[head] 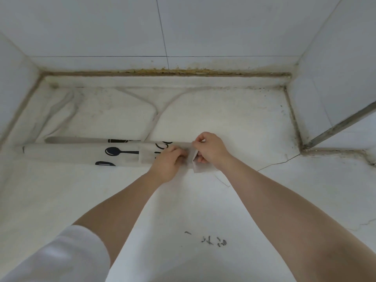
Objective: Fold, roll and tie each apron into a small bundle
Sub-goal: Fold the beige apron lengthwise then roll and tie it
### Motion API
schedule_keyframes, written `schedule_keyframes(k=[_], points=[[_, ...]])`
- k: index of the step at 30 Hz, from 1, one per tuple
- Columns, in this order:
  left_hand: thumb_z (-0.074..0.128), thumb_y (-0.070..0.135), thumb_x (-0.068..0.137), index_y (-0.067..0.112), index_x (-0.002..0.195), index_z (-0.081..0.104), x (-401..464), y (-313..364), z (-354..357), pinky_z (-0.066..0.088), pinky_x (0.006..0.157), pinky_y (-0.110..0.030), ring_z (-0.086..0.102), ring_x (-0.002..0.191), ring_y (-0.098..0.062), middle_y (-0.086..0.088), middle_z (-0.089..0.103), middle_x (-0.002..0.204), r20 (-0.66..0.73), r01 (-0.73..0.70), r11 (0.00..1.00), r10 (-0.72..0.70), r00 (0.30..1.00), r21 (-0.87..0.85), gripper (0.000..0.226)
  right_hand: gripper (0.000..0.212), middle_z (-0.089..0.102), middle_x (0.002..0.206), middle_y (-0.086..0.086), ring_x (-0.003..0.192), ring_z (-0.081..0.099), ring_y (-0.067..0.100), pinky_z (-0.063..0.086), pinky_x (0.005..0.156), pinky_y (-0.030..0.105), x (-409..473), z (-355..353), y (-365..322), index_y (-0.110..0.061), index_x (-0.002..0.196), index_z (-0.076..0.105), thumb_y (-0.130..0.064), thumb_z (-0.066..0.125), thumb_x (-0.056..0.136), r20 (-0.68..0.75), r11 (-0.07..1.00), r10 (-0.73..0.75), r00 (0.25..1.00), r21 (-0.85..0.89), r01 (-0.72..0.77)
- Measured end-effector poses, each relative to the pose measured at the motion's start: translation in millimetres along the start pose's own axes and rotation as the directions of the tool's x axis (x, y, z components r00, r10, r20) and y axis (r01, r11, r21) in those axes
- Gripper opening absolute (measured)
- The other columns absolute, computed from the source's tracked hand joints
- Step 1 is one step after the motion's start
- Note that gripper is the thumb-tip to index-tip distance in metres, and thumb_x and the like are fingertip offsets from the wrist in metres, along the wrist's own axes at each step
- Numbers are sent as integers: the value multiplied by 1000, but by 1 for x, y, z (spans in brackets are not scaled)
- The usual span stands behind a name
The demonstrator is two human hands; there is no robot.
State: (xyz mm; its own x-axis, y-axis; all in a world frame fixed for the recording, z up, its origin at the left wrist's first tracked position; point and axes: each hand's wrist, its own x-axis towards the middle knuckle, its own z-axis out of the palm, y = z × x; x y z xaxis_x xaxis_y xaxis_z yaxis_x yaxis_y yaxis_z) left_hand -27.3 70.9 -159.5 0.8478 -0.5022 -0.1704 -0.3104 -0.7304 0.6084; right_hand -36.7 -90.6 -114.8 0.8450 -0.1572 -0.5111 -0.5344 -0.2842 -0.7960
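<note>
A person is working at the right end of a white apron (81, 152) that is lying folded into a long, narrow band across a white marble-patterned surface (203, 210). The band is running left to right, its left end sitting near the left wall, and black spoon and utensil prints are showing along its middle. The left hand (168, 162) is resting on top of the band with its fingers curled down onto the cloth, its grip closing on the fabric. The right hand (209, 148) is sitting just beside it, thumb and fingers pinching the apron's end, where a small corner of cloth is turning up and a flap is hanging toward the near edge. Both forearms are reaching in from the bottom of the view, the left one coming out of a white sleeve (57, 255). A few small dark specks (213, 240) are lying on the surface close to the person. Pale tiled walls (183, 27) are enclosing the surface, with brownish staining showing along the back joint.
</note>
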Motion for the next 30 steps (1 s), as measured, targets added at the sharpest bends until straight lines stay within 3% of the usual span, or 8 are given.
schedule_keyframes(k=[4,6,10,13,15,21,25,30], points=[[49,29,95,11,109,54,2,5,-7,43,85,-36,56,99,-22,-3,61,108,27,102,987,-99,995,-125,23,13,68,85,5,86,66,23,52,88,38,14,23,-1,-20,89,59,-30,52,89,-23,1000,20,1000,-23,-21],[59,40,88,14,112,51,3,5,-5,44,85,-37,56,100,-21,-1,59,110,21,75,996,-74,997,-38,36,28,64,109,8,102,60,24,47,98,41,20,32,-1,-18,112,60,-17,46,88,9,998,70,998,-12,-70],[60,48,84,21,128,46,4,6,0,32,98,-33,41,121,-23,-1,46,129,48,17,963,-31,998,267,53,36,60,121,7,113,55,23,41,101,32,21,23,-1,-14,121,58,-7,43,89,6,977,-1,1000,-215,3],[64,45,81,28,120,51,4,4,-1,26,100,-31,36,124,-18,6,43,125,73,31,976,-48,996,217,44,31,54,119,3,117,46,26,36,95,31,24,3,4,-17,115,59,-9,46,88,-71,770,-192,979,-629,105],[67,45,79,29,114,54,5,3,-2,25,101,-30,35,122,-16,10,42,116,86,39,988,-52,995,149,41,25,53,116,3,115,44,27,36,93,32,27,-9,13,-18,112,56,-15,50,89,-59,722,-174,983,-687,86],[54,45,88,24,98,59,10,14,-9,27,100,-33,36,119,-14,7,45,110,140,61,983,-85,986,172,23,17,51,89,4,80,48,22,37,64,29,24,-23,6,-18,100,44,-14,54,87,67,832,6,998,-555,32],[54,23,84,27,87,60,11,18,-7,26,92,-31,37,120,-17,8,49,113,192,66,982,-100,976,176,8,29,50,76,2,64,46,13,39,48,19,9,-20,-7,-17,85,63,4,42,84,289,984,45,956,-176,7],[55,12,86,15,98,68,-4,7,-20,44,82,-21,56,99,-11,12,57,102,367,95,976,-17,930,-195,18,27,64,89,18,78,66,29,58,64,28,-4,-6,-18,5,88,65,7,39,83,492,979,127,861,75,-187]])
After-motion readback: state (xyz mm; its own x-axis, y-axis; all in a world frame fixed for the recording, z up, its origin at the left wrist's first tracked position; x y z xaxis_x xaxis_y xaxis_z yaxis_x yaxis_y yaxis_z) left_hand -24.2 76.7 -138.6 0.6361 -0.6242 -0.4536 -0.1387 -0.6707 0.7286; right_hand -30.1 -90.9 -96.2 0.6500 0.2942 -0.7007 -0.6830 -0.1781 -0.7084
